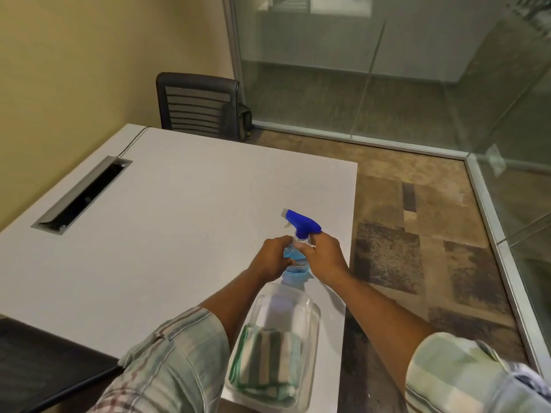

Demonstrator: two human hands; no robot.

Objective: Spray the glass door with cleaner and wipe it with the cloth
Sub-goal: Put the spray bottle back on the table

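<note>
Both hands, left (272, 257) and right (323, 254), gripped the bottle (295, 265); twisting the blue head (302, 223) loose could have spilled cleaner on the table (179, 204).

Both forearms reach forward from rolled plaid sleeves, the left from seven o'clock, the right from five o'clock, converging near centre. The left hand (272, 257) curls its fingers around the spray bottle (295, 254) body; the right hand (325, 254) grips the neck just under the blue trigger head, knuckles up
</note>
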